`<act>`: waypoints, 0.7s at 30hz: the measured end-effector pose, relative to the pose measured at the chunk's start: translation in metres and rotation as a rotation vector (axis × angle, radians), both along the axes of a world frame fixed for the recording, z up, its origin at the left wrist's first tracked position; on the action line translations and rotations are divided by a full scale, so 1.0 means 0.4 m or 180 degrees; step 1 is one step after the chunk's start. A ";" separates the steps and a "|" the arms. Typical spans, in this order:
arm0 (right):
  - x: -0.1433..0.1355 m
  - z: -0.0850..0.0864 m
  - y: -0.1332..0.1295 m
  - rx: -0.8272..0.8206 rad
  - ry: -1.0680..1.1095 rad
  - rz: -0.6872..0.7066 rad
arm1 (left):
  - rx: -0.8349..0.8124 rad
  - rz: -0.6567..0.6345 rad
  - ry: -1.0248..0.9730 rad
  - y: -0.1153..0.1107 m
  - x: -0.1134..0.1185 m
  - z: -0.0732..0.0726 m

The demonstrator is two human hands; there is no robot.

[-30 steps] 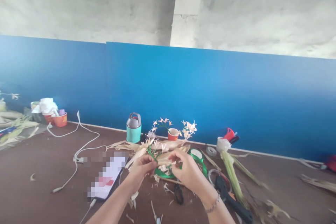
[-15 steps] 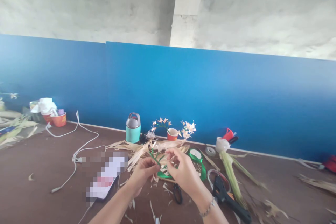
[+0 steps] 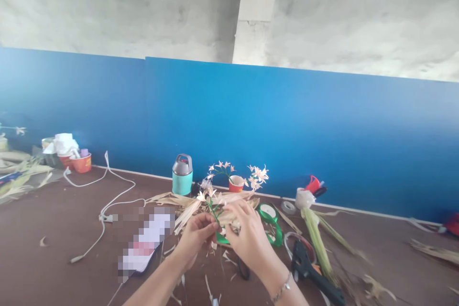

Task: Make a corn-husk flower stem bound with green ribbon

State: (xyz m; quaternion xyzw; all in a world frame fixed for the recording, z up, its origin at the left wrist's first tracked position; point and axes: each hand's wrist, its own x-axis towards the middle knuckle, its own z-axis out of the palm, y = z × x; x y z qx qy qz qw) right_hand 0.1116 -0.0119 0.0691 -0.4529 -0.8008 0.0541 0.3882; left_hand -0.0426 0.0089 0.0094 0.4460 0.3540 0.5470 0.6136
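My left hand (image 3: 198, 236) pinches the green stem (image 3: 214, 211) of a small artificial flower spray between thumb and fingers. Pale, pointed flowers (image 3: 206, 195) stand at the tips of its branches. Just right of the spray is my right hand (image 3: 245, 229), its thumb and bent fingers apart; nothing shows clearly between them. Under both hands lie dry corn husks (image 3: 190, 215) and green ribbon (image 3: 276, 234) coming off a white-centred roll (image 3: 268, 211). The right hand hides most of a scissors handle (image 3: 244, 270).
A red cup (image 3: 235, 185) with finished flower sprays stands by the blue partition (image 3: 287, 129), right of a turquoise flask (image 3: 182, 181). A black glue gun (image 3: 315, 275) lies near my right forearm. Left are a blurred-out phone (image 3: 147, 244) and white cables (image 3: 107, 201). Scraps litter the brown table (image 3: 64, 220).
The spray's pale flowers now show clearly above my left hand. My right hand's fingers have parted from their pinch near the stem. The left hand keeps its hold.
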 end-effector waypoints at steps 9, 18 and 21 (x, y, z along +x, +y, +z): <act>-0.006 0.007 -0.005 -0.0027 -0.0445 0.0200 | 0.0007 -0.0095 -0.0233 0.003 -0.005 -0.002; 0.006 0.013 -0.009 -0.0224 -0.0497 0.0282 | 0.0011 -0.0141 0.0053 0.000 -0.007 0.009; 0.013 0.019 -0.011 -0.0305 -0.0501 0.0281 | -0.0006 -0.0163 0.0171 -0.004 -0.006 0.011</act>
